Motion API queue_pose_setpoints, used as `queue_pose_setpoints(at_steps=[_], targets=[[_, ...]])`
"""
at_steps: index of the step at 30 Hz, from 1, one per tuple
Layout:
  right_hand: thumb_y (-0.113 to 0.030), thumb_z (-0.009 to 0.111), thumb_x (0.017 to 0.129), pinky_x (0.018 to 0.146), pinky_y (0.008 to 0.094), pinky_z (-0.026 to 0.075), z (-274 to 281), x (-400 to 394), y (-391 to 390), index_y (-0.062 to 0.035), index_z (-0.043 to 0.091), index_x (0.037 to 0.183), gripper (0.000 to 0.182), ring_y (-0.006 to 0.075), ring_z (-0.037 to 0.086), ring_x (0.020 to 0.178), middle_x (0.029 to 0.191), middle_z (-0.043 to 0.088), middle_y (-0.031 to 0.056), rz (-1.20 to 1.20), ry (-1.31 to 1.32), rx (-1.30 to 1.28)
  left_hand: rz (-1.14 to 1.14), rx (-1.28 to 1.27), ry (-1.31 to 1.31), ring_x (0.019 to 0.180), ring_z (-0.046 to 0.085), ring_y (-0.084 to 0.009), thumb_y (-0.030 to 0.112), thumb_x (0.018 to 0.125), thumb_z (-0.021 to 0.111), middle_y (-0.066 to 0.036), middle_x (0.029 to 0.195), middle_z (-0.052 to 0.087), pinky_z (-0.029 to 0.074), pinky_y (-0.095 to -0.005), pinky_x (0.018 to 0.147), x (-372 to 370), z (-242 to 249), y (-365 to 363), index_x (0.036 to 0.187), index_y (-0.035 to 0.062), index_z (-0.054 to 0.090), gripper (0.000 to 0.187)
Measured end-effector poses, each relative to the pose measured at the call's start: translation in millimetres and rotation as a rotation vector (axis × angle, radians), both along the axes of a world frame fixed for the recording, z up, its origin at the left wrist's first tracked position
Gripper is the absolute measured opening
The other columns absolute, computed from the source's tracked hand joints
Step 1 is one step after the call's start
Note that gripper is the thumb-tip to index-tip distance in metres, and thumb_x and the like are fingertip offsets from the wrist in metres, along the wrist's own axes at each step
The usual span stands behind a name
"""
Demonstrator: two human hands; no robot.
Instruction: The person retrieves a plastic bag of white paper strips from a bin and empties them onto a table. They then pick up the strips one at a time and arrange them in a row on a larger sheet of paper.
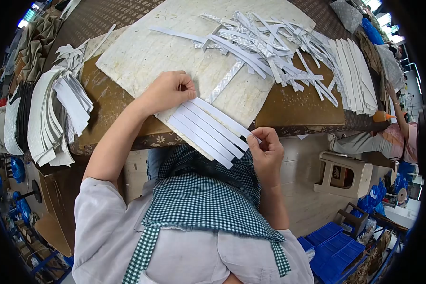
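Observation:
My left hand point(171, 91) pinches the upper end of a narrow white strip point(225, 118) between thumb and fingertips. At the strip's lower end, the thumb and fingers of my right hand point(267, 152) close on it. Several white strips point(201, 131) lie side by side just below it, slanting over the near edge of a pale, stained board point(142, 59). A strip with a shiny zigzag pattern point(226, 83) rests on the board beyond my hands. Farther back is a loose heap of white and patterned strips point(255, 42).
Stacks of white sheet pieces point(47, 116) hang at the table's left edge. More white strips point(352, 75) are stacked at the right, near an orange-tipped bottle point(382, 116). A plastic stool point(341, 175) and blue crates point(333, 251) stand on the floor. Another person point(395, 139) is at far right.

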State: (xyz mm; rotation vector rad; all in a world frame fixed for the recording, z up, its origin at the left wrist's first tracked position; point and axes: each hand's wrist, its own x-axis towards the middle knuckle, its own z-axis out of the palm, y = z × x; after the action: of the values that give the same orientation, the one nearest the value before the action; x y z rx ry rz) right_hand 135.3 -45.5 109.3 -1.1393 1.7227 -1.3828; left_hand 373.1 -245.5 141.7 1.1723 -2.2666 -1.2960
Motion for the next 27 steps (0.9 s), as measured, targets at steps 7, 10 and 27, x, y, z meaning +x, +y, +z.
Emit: queue_pose_setpoints(at_steps=[7, 10, 27], targets=[[-0.002, 0.069, 0.09, 0.053, 0.017, 0.037, 0, 3, 3, -0.0035, 0.063, 0.095, 0.008, -0.0011, 0.045, 0.061, 0.077, 0.059, -0.0059, 0.03, 0.009, 0.032, -0.028, -0.08, -0.046, 0.076, 0.057, -0.0132, 0.007, 0.086, 0.071, -0.005, 0.084, 0.062, 0.047, -0.0287, 0.069, -2, -1, 0, 0.085, 0.0, 0.067, 0.008], [-0.003, 0.07, 0.087, 0.051, 0.0187, 0.039, -1, 5, 3, -0.0032, 0.065, 0.093, 0.008, 0.0008, 0.046, 0.058, 0.073, 0.062, -0.0038, 0.014, 0.002, 0.023, -0.043, -0.117, -0.09, 0.076, 0.059, -0.0156, 0.007, 0.085, 0.071, -0.006, 0.084, 0.061, 0.048, -0.0297, 0.07, -4, 1, -1, 0.084, 0.0005, 0.068, 0.007], [0.002, 0.068, 0.088, 0.052, 0.0155, 0.035, -13, 5, 0, -0.0024, 0.063, 0.092, 0.008, -0.0024, 0.043, 0.061, 0.075, 0.058, -0.0073, 0.044, 0.061, 0.021, -0.038, -0.434, -0.302, 0.081, 0.066, -0.029, 0.028, 0.083, 0.071, -0.009, 0.091, 0.063, 0.052, -0.0398, 0.072, -50, 4, 24, 0.088, 0.0049, 0.065, 0.024]])
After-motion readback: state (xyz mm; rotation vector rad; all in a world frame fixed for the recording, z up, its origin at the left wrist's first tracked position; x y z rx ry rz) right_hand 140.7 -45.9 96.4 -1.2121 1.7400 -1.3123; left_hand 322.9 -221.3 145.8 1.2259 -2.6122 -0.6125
